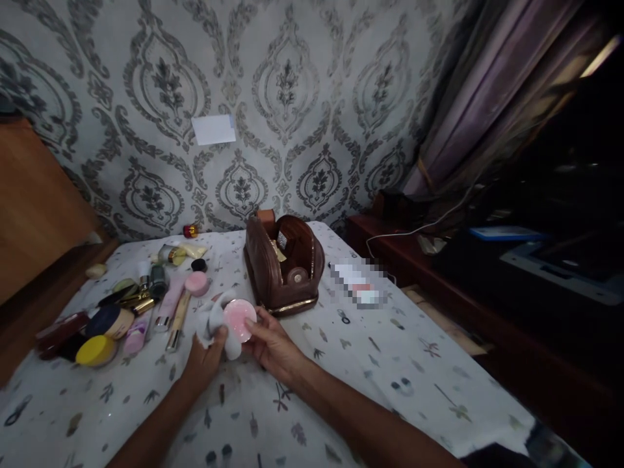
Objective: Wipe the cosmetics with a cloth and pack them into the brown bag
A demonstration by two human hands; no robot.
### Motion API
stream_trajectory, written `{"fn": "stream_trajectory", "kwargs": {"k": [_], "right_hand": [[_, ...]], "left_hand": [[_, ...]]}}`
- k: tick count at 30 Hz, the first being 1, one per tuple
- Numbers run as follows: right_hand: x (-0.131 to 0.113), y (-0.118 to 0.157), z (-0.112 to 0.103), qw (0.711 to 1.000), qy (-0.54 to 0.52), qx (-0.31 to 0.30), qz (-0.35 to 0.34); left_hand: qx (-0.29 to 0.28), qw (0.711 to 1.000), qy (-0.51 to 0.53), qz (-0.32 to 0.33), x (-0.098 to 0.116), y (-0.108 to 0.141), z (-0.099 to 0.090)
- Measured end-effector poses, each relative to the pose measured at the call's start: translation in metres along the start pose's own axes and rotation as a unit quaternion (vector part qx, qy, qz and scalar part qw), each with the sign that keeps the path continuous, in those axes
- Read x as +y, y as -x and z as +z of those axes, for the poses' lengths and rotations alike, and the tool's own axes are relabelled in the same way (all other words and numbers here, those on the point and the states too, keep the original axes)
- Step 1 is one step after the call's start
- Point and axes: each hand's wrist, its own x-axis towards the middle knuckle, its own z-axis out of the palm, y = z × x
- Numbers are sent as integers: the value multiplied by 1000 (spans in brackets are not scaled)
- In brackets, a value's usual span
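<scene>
A round pink container (239, 320) is in my right hand (273, 344), with the thumb on its pink face. My left hand (209, 351) is closed on a white cloth or tissue (214, 317), which lies against the container's left side. Behind my hands stands an open brown leather bag (266, 260) with a few items inside. Left of my hands, several cosmetics lie on the bed-like surface, among them a pink-lidded jar (196, 283), a pink tube (170, 300), a yellow-lidded jar (96, 351) and a small black-lidded jar (199, 264).
The patterned white cloth (312, 403) covers the surface. A blurred-out flat object (358, 284) lies right of the bag. A white cable (414, 232) crosses a dark red ledge (390, 244). A wooden panel (41, 201) stands at the left, and a patterned wall rises behind.
</scene>
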Motion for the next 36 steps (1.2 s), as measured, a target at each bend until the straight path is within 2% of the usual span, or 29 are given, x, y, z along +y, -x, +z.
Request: {"fn": "stream_trajectory", "kwargs": {"k": [3,6,9,12,15,19,22,26,29,32,34,36], "right_hand": [[0,1,3,1000,3,8,-25],[1,1,6,1000,3,3,-25],[1,0,6,1000,-18,1,-5],[1,-1,5,999,-39,-20,13],[2,-3,5,998,-51,-31,11],[8,-6,1,997,-74,-5,1],[11,-7,-2,995,-97,-6,24],[11,-9,-2,993,-93,-28,69],[11,-11,-1,992,-94,-27,75],[12,-12,-3,992,-105,-19,70],[12,-10,-5,992,-106,-18,70],[9,-7,-5,992,-106,-11,66]], "left_hand": [[-35,999,6,41,6,-2,0],[-38,988,-41,143,9,-5,-6],[-34,959,-132,249,9,-10,-11],[-17,921,-223,320,6,-15,-13],[-15,888,-292,354,5,-17,-13],[-54,867,-343,358,6,-17,-14],[-77,856,-343,380,5,-17,-15],[-91,844,-292,440,1,-16,-14],[-107,851,-229,460,-1,-13,-11],[-111,884,-132,435,1,-7,-6],[-103,910,-53,398,7,-4,-5],[-69,946,22,315,14,-3,-5]]}}
